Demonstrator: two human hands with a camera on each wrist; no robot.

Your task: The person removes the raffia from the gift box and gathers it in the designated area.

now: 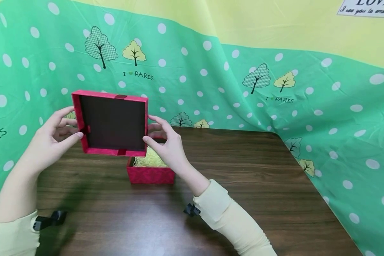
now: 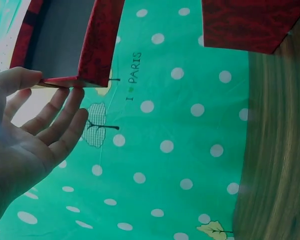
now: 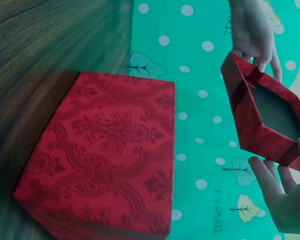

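Both hands hold up a red box lid, its black inside facing me. The left hand grips its left side, thumb on the near edge and fingers behind. At the opposite side the right hand pinches the rim between thumb and fingers. Behind and below the lid, the red box base stands on the table, filled with pale yellow shredded paper. The lid hides part of the base. In the right wrist view the base shows a dark damask pattern on its side.
The dark wood table extends to the right and toward me. A green dotted curtain with trees and lettering hangs behind and along both sides. Black straps show at both wrists, by the cream sleeves.
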